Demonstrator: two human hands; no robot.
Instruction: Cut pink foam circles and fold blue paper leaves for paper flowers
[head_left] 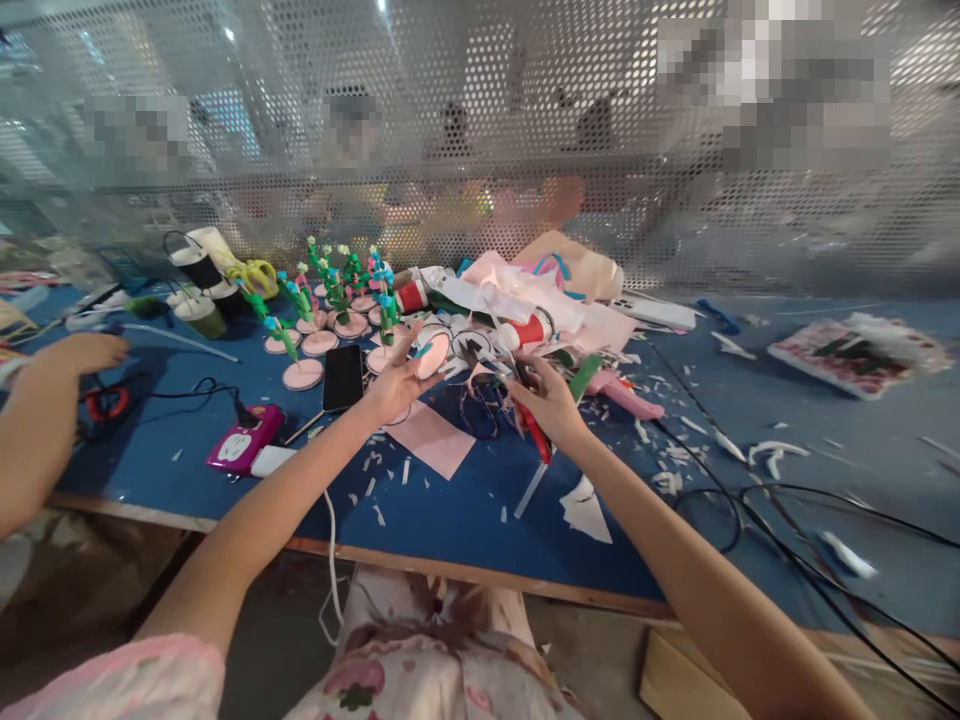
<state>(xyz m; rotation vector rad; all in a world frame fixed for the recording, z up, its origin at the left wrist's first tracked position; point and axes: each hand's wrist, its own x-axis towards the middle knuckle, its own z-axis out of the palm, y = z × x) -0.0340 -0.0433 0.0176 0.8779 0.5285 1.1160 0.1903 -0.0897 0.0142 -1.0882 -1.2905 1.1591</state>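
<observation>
My left hand (399, 378) reaches over the blue table (465, 510), fingers spread, touching a small blue-tipped piece beside a pink round base (433, 352). My right hand (547, 400) is closed around red-handled scissors (534, 428), blades pointing up toward the paper pile. Several little green-stemmed paper flowers on pink discs (321, 322) stand just beyond my left hand. A black phone (343, 377) lies left of it. A pink paper sheet (431, 438) lies under my hands.
Another person's arm (45, 410) rests at the left edge. A pink device (244, 440) with cables, black-and-white cups (196, 268), yellow scissors (256, 274), a heap of paper and tape rolls (525, 300), and black cables (787, 530) lie around. Perforated metal screen behind.
</observation>
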